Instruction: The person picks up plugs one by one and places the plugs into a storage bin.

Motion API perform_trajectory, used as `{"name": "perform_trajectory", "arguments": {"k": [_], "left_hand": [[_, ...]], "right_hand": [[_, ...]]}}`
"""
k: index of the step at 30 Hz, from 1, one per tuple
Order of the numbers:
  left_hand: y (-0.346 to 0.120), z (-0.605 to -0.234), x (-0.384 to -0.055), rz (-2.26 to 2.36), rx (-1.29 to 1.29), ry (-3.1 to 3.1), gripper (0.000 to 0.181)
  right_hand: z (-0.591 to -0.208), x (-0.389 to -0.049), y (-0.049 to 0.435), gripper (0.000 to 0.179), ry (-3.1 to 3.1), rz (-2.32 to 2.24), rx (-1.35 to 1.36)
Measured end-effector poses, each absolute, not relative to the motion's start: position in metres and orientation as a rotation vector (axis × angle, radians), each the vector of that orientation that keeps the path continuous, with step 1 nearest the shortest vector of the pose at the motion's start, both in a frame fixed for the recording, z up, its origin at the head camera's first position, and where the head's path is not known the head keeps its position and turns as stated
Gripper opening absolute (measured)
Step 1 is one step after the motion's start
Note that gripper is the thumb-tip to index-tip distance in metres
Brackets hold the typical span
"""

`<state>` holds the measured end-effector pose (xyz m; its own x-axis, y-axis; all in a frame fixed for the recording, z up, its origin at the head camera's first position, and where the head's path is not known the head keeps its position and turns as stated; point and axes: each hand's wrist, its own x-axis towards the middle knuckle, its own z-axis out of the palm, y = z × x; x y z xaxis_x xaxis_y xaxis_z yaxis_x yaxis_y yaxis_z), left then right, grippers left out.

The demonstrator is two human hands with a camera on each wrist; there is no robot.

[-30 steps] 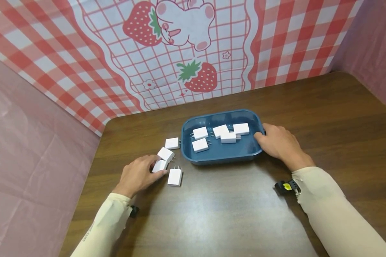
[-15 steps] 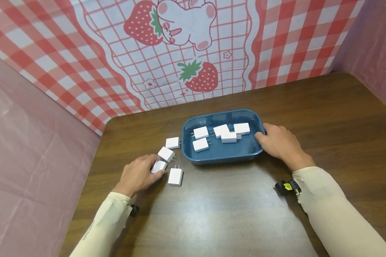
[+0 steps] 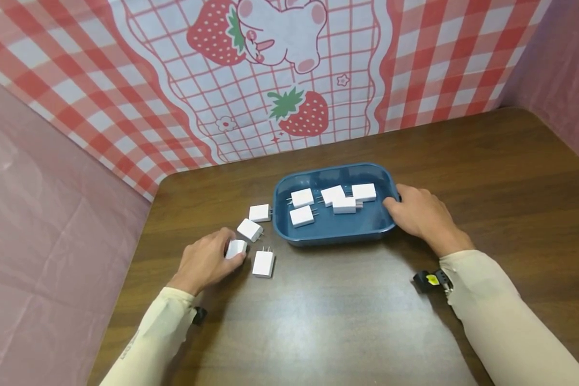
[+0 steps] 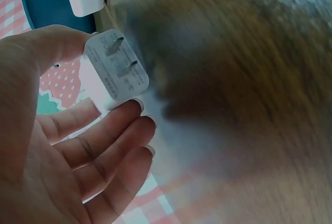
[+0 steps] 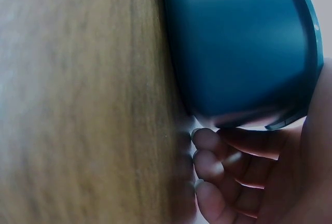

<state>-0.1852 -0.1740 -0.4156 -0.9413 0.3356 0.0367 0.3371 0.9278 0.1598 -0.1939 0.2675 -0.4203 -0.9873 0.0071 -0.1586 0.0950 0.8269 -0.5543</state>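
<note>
My left hand [image 3: 205, 259] pinches a white charger plug [image 3: 236, 249] between thumb and fingers. In the left wrist view, that charger plug [image 4: 116, 66] shows its two metal prongs and printed end face. Three more charger plugs lie close by: one [image 3: 250, 229] just beyond the held one, one [image 3: 259, 213] beside the tray, and one [image 3: 263, 263] to the right of the thumb. My right hand [image 3: 422, 214] grips the right rim of a blue tray [image 3: 338, 230], thumb over the edge. Below the wall of the tray [image 5: 244, 42], the other fingers curl in the right wrist view.
Inside the tray lie several white charger plugs, among them one [image 3: 301, 216] at the front left and one [image 3: 364, 192] at the right. The wooden table [image 3: 318, 316] meets a red-and-white checked cloth [image 3: 289, 107] at the back. Pink cloth [image 3: 43, 241] hangs at the left.
The charger plug in my left hand has shifted slightly left and tilted, moving apart from the one beyond it. My right hand and the tray stay in place.
</note>
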Motion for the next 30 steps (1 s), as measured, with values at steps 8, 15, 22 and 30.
{"name": "perform_trajectory", "arguments": {"k": [8, 15, 22, 30], "left_hand": [[-0.1746, -0.4123, -0.1855, -0.269, -0.509, -3.06, 0.043], [-0.1756, -0.4108, -0.1841, -0.335, -0.498, -3.003, 0.043], [-0.1774, -0.4119, -0.1851, -0.377, -0.524, -2.949, 0.045], [-0.1761, -0.4089, -0.1843, -0.386, -0.556, -2.924, 0.039]], "right_hand": [[-0.4209, -0.1931, 0.2681, 0.06, 2.858, -0.882, 0.071], [-0.4205, -0.1939, 0.268, 0.06, 2.856, -0.893, 0.065], [-0.4186, -0.1949, 0.2682, 0.062, 2.849, -0.881, 0.074], [-0.4201, -0.1949, 0.2685, 0.063, 2.848, -0.874, 0.064]]}}
